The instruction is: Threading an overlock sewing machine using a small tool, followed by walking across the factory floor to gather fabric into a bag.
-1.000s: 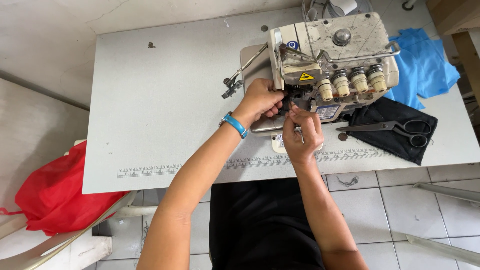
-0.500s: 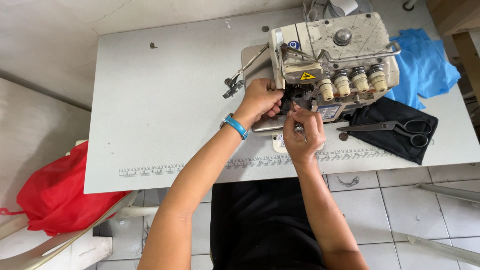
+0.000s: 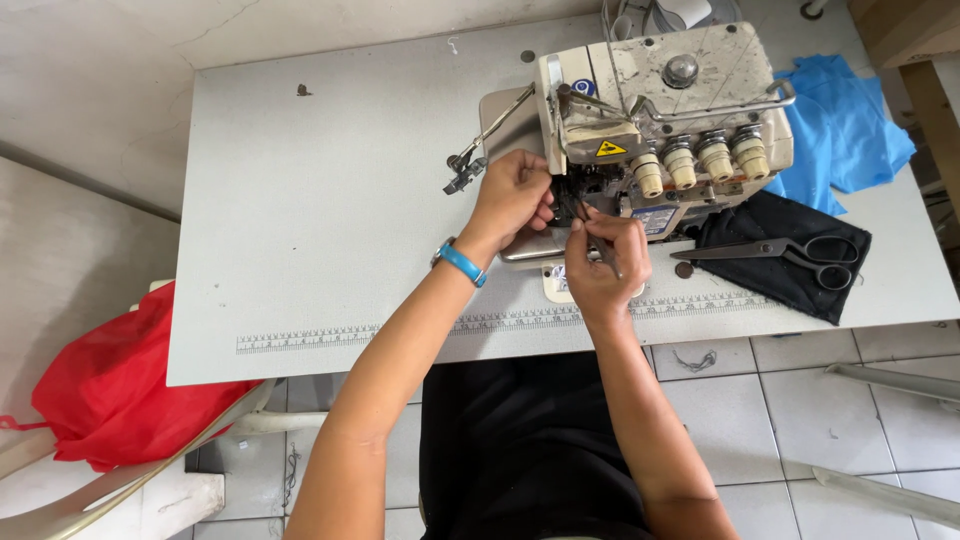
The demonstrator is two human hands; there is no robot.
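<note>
A cream overlock sewing machine (image 3: 660, 110) with several tension knobs stands at the back right of a white table (image 3: 330, 210). My left hand (image 3: 512, 195), with a blue wristband, rests against the machine's dark needle area (image 3: 590, 190). Its fingertips are curled in there, and whether they pinch anything is hidden. My right hand (image 3: 603, 262) sits just below the needle area. It pinches thin metal tweezers (image 3: 600, 240), with the tips pointing up into the needle area. Both hands nearly touch each other.
Black scissors (image 3: 790, 250) lie on a black cloth (image 3: 790, 280) right of the machine, and blue fabric (image 3: 840, 130) lies behind it. A printed ruler strip (image 3: 320, 335) runs along the table's front edge. A red bag (image 3: 120, 390) hangs on a chair at lower left.
</note>
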